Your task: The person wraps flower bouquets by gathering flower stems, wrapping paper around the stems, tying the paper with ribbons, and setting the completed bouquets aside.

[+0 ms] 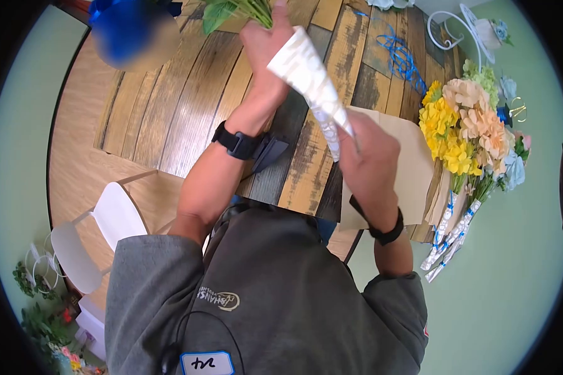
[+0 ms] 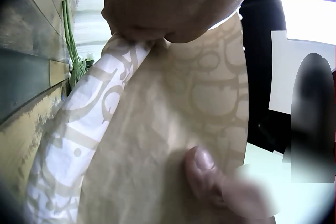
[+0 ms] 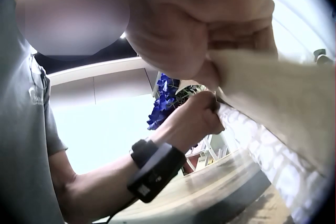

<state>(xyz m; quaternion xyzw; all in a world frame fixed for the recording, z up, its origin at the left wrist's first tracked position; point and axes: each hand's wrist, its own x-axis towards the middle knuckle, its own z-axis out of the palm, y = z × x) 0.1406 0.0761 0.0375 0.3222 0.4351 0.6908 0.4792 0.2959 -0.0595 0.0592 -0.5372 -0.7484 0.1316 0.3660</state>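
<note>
In the head view my left hand (image 1: 266, 59) grips a bunch of green flower stems (image 1: 247, 9) with a leaf showing, near the far side of the wooden table. White patterned wrapping paper (image 1: 306, 62) runs from that hand in a narrowing cone. My right hand (image 1: 372, 156) holds its pointed lower end, with fingers curled round it. Seen from the left wrist, the paper forms a rolled edge (image 2: 79, 124) beside a broad tan face, and a thumb (image 2: 202, 166) lies against that face. Blurred blue blooms (image 1: 122, 28) hang at upper left.
Yellow flowers (image 1: 447, 128) and peach flowers (image 1: 481, 122) with ribbon-tied wrapped stems lie at the table's right side. Brown paper sheets (image 1: 413, 159) are under my right hand. Curled blue ribbon (image 1: 400, 56) lies further back. White chairs (image 1: 120, 215) stand left of the table.
</note>
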